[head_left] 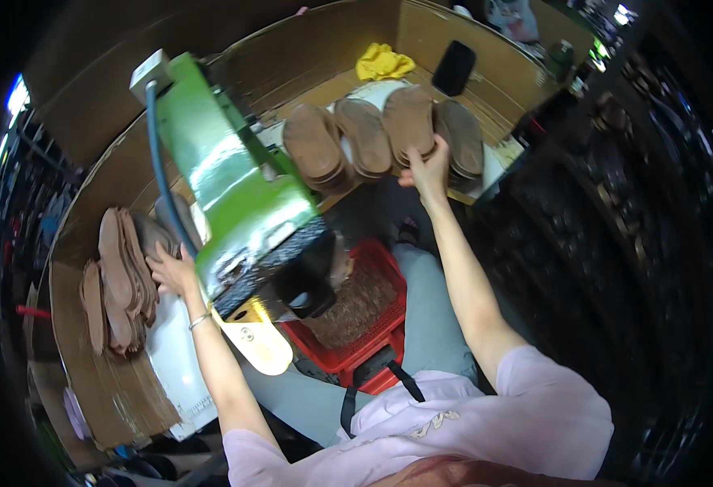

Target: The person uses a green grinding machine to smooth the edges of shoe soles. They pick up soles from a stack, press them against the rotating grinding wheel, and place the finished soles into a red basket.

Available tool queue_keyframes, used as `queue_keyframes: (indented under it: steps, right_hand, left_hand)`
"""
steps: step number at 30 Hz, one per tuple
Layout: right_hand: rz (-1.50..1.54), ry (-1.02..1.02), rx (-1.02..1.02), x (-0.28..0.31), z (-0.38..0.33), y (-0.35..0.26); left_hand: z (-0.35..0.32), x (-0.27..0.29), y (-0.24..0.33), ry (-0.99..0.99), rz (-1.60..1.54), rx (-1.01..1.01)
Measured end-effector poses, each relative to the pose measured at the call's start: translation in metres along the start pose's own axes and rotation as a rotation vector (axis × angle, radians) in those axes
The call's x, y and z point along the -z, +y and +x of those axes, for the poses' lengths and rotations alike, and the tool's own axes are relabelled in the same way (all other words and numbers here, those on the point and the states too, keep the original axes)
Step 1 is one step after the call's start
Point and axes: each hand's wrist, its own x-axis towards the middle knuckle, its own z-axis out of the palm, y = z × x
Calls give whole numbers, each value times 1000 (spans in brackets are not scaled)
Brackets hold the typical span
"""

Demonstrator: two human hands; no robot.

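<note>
My right hand [429, 173] is at the near end of the third stack of brown shoe soles [409, 114], counting from the left in the row on the far side. Its fingers touch that end, bent a little; I cannot tell whether they grip it. To the left stand two more stacks, a wide brown one [314, 144] and a narrower one [363, 134]; just right of my hand is a darker stack [460, 138]. All four lie on a pale tabletop [377, 88], side by side.

My left hand [176, 274], with a bracelet [200, 321] at the wrist, reaches to the left side. Its fingers are spread against a greyish-brown stack of soles [152, 235], and I cannot tell whether they hold it. Left of that, lighter brown soles [119, 272] lean together beside a white board [174, 357].

Between my arms stands a green machine [239, 162] with a blue hose [157, 138] on its left and a yellow plate [257, 345] at its near end. A red crate [399, 302] of brown shavings [352, 316] sits between my legs. Beyond the row, a crumpled yellow cloth [384, 62] lies left of a black phone [454, 68], inside cardboard walls [320, 45].
</note>
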Motion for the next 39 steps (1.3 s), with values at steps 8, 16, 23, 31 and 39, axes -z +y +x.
queue_keyframes:
  steps: [8,16,23,31,39]
  right_hand:
    - [-78,-311,-69,32,-116,47]
    - [455,-1122,-965,-1,-242,47]
    - [429,-831,-961,59,-246,35]
    - [608,-589,-893,147,-293,52]
    - [434,-752,-867,141,-315,57]
  left_hand:
    - [-8,60,-50,293,-704,-80]
    - [-201,230,-118,-168,-1086,-397]
    - [-262,235,-47,-783,-1974,-22]
    - [-306,187,63,-879,-1632,49]
    - [-271,203,73,-724,-1394,-286]
